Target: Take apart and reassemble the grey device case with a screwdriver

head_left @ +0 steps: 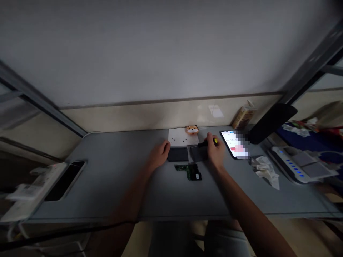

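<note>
Head view shows the right hand [215,151] gripping a yellow-handled screwdriver [207,143] above the bench [107,192], centre frame. The left hand [160,155], grip loose and empty, rests beside a dark pad [177,154]; a green circuit board [189,171] lies just below.

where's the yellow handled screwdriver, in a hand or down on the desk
In a hand: the screwdriver is gripped in the right hand, with its yellow end under the fingers and its dark shaft pointing left.

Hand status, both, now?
Left hand: open, empty, resting at the edge of a dark flat block.
Right hand: closed, holding a yellow-handled screwdriver.
</note>
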Tool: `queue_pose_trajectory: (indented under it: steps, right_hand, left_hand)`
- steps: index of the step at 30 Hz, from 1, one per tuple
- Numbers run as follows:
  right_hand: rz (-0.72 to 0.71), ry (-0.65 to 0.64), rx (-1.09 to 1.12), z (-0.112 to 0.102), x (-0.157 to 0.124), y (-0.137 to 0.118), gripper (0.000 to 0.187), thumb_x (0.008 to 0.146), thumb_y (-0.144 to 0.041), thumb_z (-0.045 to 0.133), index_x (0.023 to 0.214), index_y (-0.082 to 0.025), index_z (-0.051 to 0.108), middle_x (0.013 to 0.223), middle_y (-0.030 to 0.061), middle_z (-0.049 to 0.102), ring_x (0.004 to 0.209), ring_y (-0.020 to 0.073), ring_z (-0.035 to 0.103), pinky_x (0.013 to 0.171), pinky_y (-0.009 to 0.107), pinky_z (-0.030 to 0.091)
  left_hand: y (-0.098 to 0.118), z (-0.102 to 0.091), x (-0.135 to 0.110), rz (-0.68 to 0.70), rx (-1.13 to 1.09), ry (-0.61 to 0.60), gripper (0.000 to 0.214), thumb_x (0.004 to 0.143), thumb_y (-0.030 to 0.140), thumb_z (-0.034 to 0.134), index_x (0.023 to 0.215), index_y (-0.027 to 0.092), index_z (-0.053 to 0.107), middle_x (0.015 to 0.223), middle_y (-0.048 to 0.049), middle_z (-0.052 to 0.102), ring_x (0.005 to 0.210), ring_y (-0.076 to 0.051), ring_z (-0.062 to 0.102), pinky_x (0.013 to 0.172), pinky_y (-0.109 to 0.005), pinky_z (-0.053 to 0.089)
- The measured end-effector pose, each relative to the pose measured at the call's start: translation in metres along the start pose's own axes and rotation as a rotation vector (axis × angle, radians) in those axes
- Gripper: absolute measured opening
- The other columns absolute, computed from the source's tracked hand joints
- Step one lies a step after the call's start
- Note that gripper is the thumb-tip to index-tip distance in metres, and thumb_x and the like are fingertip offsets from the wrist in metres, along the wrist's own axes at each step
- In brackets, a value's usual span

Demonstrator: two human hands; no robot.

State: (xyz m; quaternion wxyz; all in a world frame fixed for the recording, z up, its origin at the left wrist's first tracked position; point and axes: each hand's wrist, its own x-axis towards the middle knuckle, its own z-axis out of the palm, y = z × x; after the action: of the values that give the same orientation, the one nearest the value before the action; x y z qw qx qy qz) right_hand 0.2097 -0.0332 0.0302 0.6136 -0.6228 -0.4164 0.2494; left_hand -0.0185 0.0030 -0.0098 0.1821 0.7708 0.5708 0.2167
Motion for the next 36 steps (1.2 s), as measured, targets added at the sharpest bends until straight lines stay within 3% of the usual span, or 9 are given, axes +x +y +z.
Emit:
queue_pose_trajectory:
  steps: [6,13,15,17,20,24,30,36]
  right_hand:
    - [-0.003,-0.040,0.038,-0.003,0.003,-0.001,0.060,0.073,-0.082,0.058,0.064,-0.022,0.055,0.056,-0.0046,0.045,0.058,0.0138,0.044,0.056,0.028,0.037]
    - [-0.239,0.109,0.173,-0.021,0.003,-0.008,0.053,0.091,-0.068,0.052,0.063,-0.024,0.044,0.062,-0.0026,0.047,0.062,0.0140,0.047,0.060,0.029,0.041]
    - [-0.352,0.016,0.216,-0.029,-0.001,-0.016,0.050,0.092,-0.063,0.056,0.063,-0.024,0.044,0.066,-0.0021,0.050,0.064,0.0145,0.053,0.063,0.030,0.044]
    - [-0.457,-0.191,0.189,-0.038,-0.008,-0.022,0.046,0.095,-0.057,0.057,0.065,-0.023,0.047,0.067,-0.0022,0.054,0.059,0.0134,0.055,0.061,0.030,0.044]
    - [-0.610,-0.562,-0.149,-0.049,-0.020,-0.022,0.038,0.095,-0.049,0.063,0.069,-0.022,0.057,0.067,-0.0014,0.059,0.060,0.0130,0.056,0.059,0.027,0.043]
    - [-0.667,-0.836,-0.664,-0.059,-0.035,-0.007,0.022,0.096,-0.042,0.064,0.091,-0.022,0.069,0.096,0.0046,0.070,0.069,0.0154,0.066,0.061,0.028,0.045]
    - [-0.667,-0.938,-0.943,-0.064,-0.051,0.005,0.033,0.088,-0.040,0.074,0.115,-0.025,0.066,0.134,0.0094,0.066,0.080,0.0213,0.073,0.057,0.031,0.049]
    - [-0.709,-1.019,-0.903,-0.055,-0.040,-0.010,0.022,0.086,-0.027,0.075,0.107,-0.025,0.068,0.116,0.0049,0.071,0.073,0.0185,0.071,0.056,0.030,0.046]
  left_hand:
    - [-0.003,0.002,0.001,-0.012,-0.036,0.038,0.018,0.103,0.032,0.041,0.097,0.024,0.056,0.077,0.0000,0.063,0.072,-0.018,0.062,0.067,-0.027,0.042]
    - [-0.005,0.002,0.003,-0.027,-0.085,0.054,0.018,0.100,0.030,0.046,0.086,0.023,0.054,0.071,0.0009,0.061,0.066,-0.018,0.061,0.063,-0.027,0.041]
    - [-0.004,0.002,0.003,-0.038,-0.091,0.056,0.017,0.098,0.029,0.046,0.084,0.023,0.054,0.070,0.0011,0.061,0.066,-0.017,0.060,0.062,-0.027,0.041]
    - [-0.003,0.000,0.003,-0.062,-0.099,0.063,0.018,0.097,0.028,0.046,0.081,0.023,0.052,0.071,0.0009,0.060,0.066,-0.017,0.059,0.063,-0.027,0.041]
    - [-0.003,-0.002,0.003,-0.065,-0.078,0.119,0.017,0.094,0.025,0.046,0.077,0.022,0.050,0.074,-0.0005,0.060,0.070,-0.017,0.059,0.067,-0.028,0.044]
    - [-0.009,-0.007,0.002,0.003,-0.023,0.141,0.016,0.089,0.022,0.050,0.073,0.022,0.048,0.077,-0.0019,0.060,0.075,-0.018,0.059,0.073,-0.029,0.047]
    - [-0.016,-0.017,-0.002,0.105,-0.044,0.015,0.011,0.086,0.021,0.053,0.077,0.021,0.059,0.081,-0.0031,0.063,0.074,-0.018,0.060,0.075,-0.030,0.050]
    - [-0.015,-0.022,-0.005,0.101,-0.036,-0.018,0.010,0.081,0.019,0.059,0.085,0.022,0.068,0.082,-0.0029,0.066,0.073,-0.018,0.061,0.074,-0.030,0.051]
